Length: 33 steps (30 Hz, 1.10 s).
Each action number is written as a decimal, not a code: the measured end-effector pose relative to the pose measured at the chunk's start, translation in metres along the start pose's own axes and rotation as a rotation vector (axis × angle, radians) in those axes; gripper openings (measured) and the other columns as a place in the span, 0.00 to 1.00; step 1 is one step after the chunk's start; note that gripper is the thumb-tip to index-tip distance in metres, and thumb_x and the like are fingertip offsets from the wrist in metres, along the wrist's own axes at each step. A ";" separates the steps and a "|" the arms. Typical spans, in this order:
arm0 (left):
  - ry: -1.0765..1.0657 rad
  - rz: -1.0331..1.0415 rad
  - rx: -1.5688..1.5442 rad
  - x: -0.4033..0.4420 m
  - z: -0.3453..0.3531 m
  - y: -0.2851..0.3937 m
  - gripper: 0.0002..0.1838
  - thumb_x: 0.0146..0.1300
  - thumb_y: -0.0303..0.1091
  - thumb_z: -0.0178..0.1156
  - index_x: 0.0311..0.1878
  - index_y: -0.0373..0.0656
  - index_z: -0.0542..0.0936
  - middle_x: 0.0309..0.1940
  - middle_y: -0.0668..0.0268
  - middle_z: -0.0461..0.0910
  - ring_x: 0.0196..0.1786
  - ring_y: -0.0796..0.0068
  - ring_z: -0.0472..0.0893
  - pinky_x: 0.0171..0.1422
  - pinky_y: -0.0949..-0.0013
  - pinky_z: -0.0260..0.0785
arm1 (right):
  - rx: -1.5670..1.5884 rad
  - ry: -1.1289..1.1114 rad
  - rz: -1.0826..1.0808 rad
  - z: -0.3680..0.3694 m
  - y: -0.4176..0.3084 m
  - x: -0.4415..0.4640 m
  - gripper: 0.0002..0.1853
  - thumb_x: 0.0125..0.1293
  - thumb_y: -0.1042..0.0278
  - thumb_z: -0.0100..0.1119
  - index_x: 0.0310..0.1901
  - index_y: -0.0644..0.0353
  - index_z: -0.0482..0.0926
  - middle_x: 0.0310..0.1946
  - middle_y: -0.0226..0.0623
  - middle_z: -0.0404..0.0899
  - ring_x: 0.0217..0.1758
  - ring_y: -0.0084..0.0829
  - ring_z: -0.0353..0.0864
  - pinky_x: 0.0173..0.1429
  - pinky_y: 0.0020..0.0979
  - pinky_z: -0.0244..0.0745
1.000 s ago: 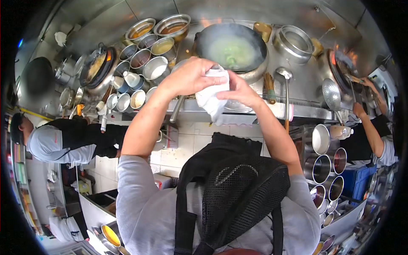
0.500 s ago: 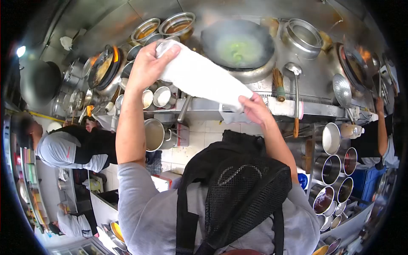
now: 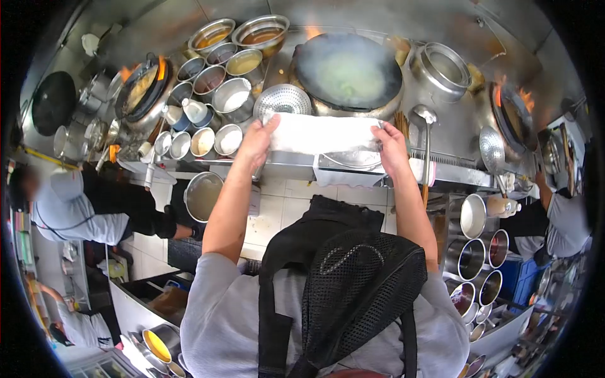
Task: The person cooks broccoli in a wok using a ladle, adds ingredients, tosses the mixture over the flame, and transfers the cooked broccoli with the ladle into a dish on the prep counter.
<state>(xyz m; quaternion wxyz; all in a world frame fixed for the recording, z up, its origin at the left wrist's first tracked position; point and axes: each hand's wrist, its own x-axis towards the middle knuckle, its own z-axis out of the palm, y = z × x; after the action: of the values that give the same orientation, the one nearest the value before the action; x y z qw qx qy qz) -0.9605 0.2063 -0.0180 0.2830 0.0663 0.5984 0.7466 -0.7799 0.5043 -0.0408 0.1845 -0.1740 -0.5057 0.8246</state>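
Note:
A folded white cloth (image 3: pixel 324 133) is stretched level between my two hands, in front of the stove edge. My left hand (image 3: pixel 257 142) grips its left end, thumb on top. At the other end, the fingers of my right hand (image 3: pixel 392 146) are closed on the cloth's corner. Just beyond the cloth, a large black wok (image 3: pixel 348 72) sits on the burner, steaming, with something pale green inside. A perforated strainer (image 3: pixel 282 101) lies to the left of the wok, partly behind the cloth. Right of my right hand rests a long-handled ladle (image 3: pixel 426 126).
Several metal seasoning pots (image 3: pixel 233 97) crowd the counter at left. Flames rise around a second wok (image 3: pixel 144 88) at left and a third wok (image 3: pixel 513 113) at right. Co-workers stand on both sides, one person (image 3: pixel 82 201) at left. Stacked pots (image 3: pixel 471 258) fill the right shelf.
The cloth has come down from a raised, slanted position and is now level and folded into a narrower band. Both hands still hold it; my left hand has lowered and moved right.

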 end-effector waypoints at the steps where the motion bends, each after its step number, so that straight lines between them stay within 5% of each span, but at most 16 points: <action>1: -0.011 -0.002 -0.003 0.000 0.008 -0.010 0.20 0.76 0.40 0.62 0.60 0.33 0.76 0.52 0.59 0.85 0.52 0.68 0.86 0.59 0.63 0.79 | -0.082 0.021 -0.015 0.009 0.001 0.003 0.13 0.69 0.73 0.64 0.53 0.69 0.81 0.44 0.34 0.86 0.46 0.22 0.82 0.53 0.27 0.75; 6: -0.020 0.093 -0.038 -0.007 0.065 -0.054 0.24 0.76 0.47 0.62 0.58 0.32 0.75 0.50 0.60 0.83 0.48 0.72 0.83 0.54 0.65 0.77 | -0.377 -0.147 0.026 0.093 0.020 -0.013 0.16 0.73 0.63 0.65 0.55 0.66 0.84 0.44 0.35 0.86 0.44 0.21 0.81 0.48 0.26 0.76; 7: -0.015 0.092 -0.043 -0.011 0.072 -0.057 0.24 0.76 0.47 0.62 0.58 0.32 0.75 0.50 0.60 0.83 0.48 0.72 0.83 0.54 0.65 0.77 | -0.442 -0.273 0.005 0.102 0.024 -0.021 0.23 0.74 0.58 0.65 0.63 0.66 0.80 0.49 0.35 0.86 0.49 0.22 0.82 0.53 0.27 0.77; 10: 0.083 0.016 -0.135 -0.031 0.079 -0.044 0.24 0.75 0.48 0.63 0.58 0.35 0.76 0.49 0.64 0.82 0.47 0.74 0.81 0.52 0.66 0.77 | -0.274 -0.349 0.096 0.122 0.010 -0.040 0.29 0.75 0.55 0.64 0.70 0.64 0.74 0.56 0.37 0.84 0.55 0.25 0.82 0.60 0.30 0.78; 14: -0.133 0.074 -0.063 -0.030 0.049 -0.051 0.21 0.75 0.45 0.63 0.58 0.37 0.77 0.49 0.64 0.84 0.49 0.75 0.83 0.55 0.66 0.78 | -0.188 -0.531 0.193 0.100 0.006 -0.033 0.33 0.76 0.54 0.63 0.75 0.62 0.68 0.63 0.40 0.81 0.61 0.27 0.81 0.64 0.34 0.77; 16: -0.135 -0.017 -0.282 -0.034 0.046 -0.041 0.18 0.77 0.40 0.61 0.59 0.36 0.78 0.51 0.62 0.85 0.52 0.72 0.85 0.58 0.64 0.79 | -0.232 -0.513 0.131 0.086 -0.002 -0.025 0.34 0.76 0.53 0.63 0.76 0.62 0.66 0.64 0.41 0.80 0.60 0.30 0.81 0.65 0.35 0.77; 18: -0.127 -0.109 -0.360 -0.040 0.038 -0.025 0.18 0.77 0.38 0.59 0.63 0.36 0.77 0.55 0.60 0.85 0.56 0.69 0.85 0.62 0.61 0.79 | -0.457 -0.148 -0.035 0.066 -0.001 -0.013 0.34 0.76 0.52 0.63 0.75 0.63 0.67 0.66 0.43 0.78 0.62 0.33 0.81 0.66 0.37 0.77; 20: -0.300 -0.218 -0.514 -0.035 0.029 -0.024 0.21 0.76 0.41 0.60 0.64 0.36 0.77 0.57 0.58 0.84 0.58 0.66 0.85 0.64 0.59 0.78 | -0.435 -0.079 0.053 0.057 0.003 -0.015 0.35 0.76 0.51 0.62 0.74 0.67 0.67 0.66 0.45 0.78 0.64 0.34 0.80 0.66 0.38 0.76; 22: -0.329 -0.225 -0.514 -0.038 0.032 -0.012 0.23 0.77 0.42 0.60 0.66 0.36 0.76 0.59 0.57 0.83 0.59 0.66 0.84 0.65 0.58 0.78 | 0.098 -0.305 0.517 0.057 0.006 -0.026 0.36 0.76 0.50 0.62 0.72 0.71 0.68 0.65 0.44 0.78 0.66 0.32 0.78 0.66 0.37 0.76; 25: -0.345 -0.255 -0.396 -0.043 0.034 -0.017 0.23 0.76 0.39 0.61 0.66 0.35 0.75 0.59 0.56 0.83 0.60 0.64 0.84 0.65 0.59 0.78 | -0.066 -0.249 0.325 0.054 0.030 -0.019 0.29 0.75 0.56 0.65 0.66 0.71 0.73 0.58 0.42 0.83 0.59 0.30 0.82 0.62 0.35 0.78; 27: -0.325 -0.080 -0.072 -0.044 0.040 -0.034 0.25 0.74 0.34 0.62 0.68 0.33 0.71 0.59 0.55 0.82 0.60 0.62 0.84 0.65 0.59 0.79 | -0.132 -0.116 0.173 0.061 0.034 -0.014 0.20 0.73 0.64 0.67 0.58 0.70 0.79 0.49 0.40 0.87 0.49 0.28 0.86 0.58 0.33 0.80; 33: -0.329 -0.197 -0.404 -0.032 0.036 -0.045 0.28 0.72 0.29 0.61 0.71 0.31 0.65 0.63 0.52 0.78 0.60 0.60 0.84 0.64 0.57 0.80 | -0.434 -0.107 -0.078 0.059 0.036 -0.010 0.16 0.74 0.66 0.65 0.56 0.69 0.82 0.46 0.37 0.88 0.46 0.22 0.83 0.54 0.29 0.79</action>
<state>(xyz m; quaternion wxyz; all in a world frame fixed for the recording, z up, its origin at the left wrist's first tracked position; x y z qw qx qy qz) -0.9034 0.2264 -0.0421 0.4552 0.0703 0.3871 0.7988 -0.8037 0.4388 -0.0463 0.1475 -0.1460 -0.6865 0.6968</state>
